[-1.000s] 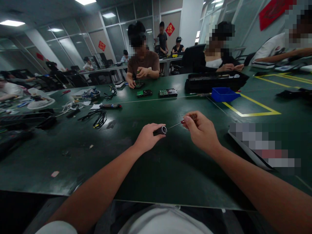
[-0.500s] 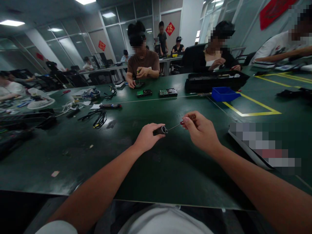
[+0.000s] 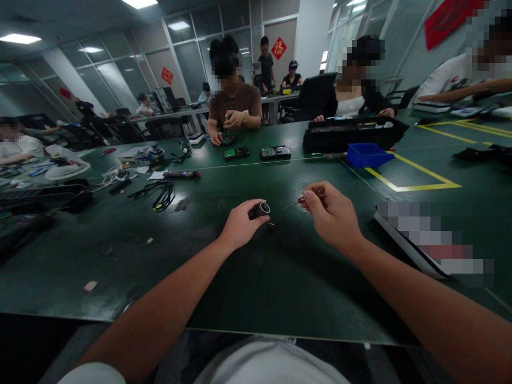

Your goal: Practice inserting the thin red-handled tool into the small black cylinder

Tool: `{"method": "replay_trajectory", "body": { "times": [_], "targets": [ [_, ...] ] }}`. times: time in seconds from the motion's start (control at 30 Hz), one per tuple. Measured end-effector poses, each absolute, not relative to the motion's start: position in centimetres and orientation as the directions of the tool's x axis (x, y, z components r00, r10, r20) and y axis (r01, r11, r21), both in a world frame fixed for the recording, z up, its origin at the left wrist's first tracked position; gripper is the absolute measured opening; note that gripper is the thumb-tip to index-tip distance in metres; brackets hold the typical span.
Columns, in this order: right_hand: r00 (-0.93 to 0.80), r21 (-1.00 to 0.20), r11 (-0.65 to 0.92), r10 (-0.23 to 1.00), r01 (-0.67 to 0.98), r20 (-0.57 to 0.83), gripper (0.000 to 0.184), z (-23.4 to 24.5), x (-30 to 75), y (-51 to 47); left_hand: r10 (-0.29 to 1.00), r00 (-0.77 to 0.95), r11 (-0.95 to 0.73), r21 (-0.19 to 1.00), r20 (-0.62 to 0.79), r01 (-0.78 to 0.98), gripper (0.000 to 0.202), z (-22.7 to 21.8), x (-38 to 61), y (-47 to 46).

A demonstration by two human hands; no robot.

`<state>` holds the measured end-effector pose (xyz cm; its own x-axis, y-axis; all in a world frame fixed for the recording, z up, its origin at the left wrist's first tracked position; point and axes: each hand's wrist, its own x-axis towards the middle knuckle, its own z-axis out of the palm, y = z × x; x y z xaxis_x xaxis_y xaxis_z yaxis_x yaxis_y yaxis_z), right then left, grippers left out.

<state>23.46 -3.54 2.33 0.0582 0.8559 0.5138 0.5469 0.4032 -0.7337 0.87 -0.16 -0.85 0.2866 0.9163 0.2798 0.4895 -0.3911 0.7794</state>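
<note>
My left hand (image 3: 239,226) is closed round a small black cylinder with a shiny ring at its end (image 3: 260,209), held just above the green table (image 3: 280,266). My right hand (image 3: 331,214) pinches a thin screwdriver with a dark red handle (image 3: 298,202), its metal tip pointing left toward the cylinder with a small gap between them. A tiny dark part lies on the table under the cylinder.
A blue bin (image 3: 367,154) and a long black tray (image 3: 352,132) stand at the back right beside yellow floor-tape lines. Two circuit boards (image 3: 258,152), black cables (image 3: 160,193) and a pen-like tool (image 3: 181,174) lie further back. Other people sit across the table.
The screwdriver tip has drawn back out of the cylinder's end. My left hand has tilted the cylinder so that its ringed opening faces up more.
</note>
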Motion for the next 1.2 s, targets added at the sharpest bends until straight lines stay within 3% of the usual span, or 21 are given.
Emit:
{"method": "replay_trajectory", "body": {
  "times": [0.23, 0.33, 0.47, 0.67, 0.9, 1.03, 1.2],
  "targets": [
    [0.048, -0.743, 0.412, 0.859, 0.528, 0.510, 0.026, 2.2, 23.5, -3.5, 0.939, 0.244, -0.313, 0.897, 0.243, 0.312, 0.045, -1.1, 0.6, 0.2],
    [0.055, -0.752, 0.409, 0.860, 0.517, 0.507, 0.026, 1.9, 23.5, -3.4, 0.951, 0.214, -0.291, 0.885, 0.224, 0.364, 0.036, -0.7, 0.5, 0.1],
    [0.063, -0.764, 0.411, 0.861, 0.497, 0.505, 0.027, 1.6, 23.5, -3.3, 0.945, 0.221, -0.325, 0.780, 0.242, 0.534, 0.031, 0.1, 0.6, -0.4],
    [0.047, -0.756, 0.408, 0.865, 0.512, 0.499, 0.028, 1.7, 23.4, -3.3, 0.884, 0.377, -0.466, 0.581, 0.276, 0.667, 0.030, -0.3, 0.9, -0.5],
    [0.039, -0.752, 0.404, 0.869, 0.521, 0.494, 0.027, 1.9, 23.3, -3.4, 0.933, 0.312, -0.357, 0.352, 0.180, 0.865, 0.039, -0.9, 1.8, -0.4],
    [0.033, -0.748, 0.402, 0.871, 0.529, 0.491, 0.026, 1.9, 23.3, -3.4, 0.934, 0.309, -0.347, 0.250, 0.179, 0.904, 0.050, -0.7, 2.4, -0.2],
    [0.029, -0.741, 0.407, 0.867, 0.534, 0.497, 0.027, 1.9, 23.3, -3.4, 0.898, 0.410, -0.435, 0.180, 0.159, 0.882, 0.033, -1.1, 2.6, 0.3]
  ]
}}
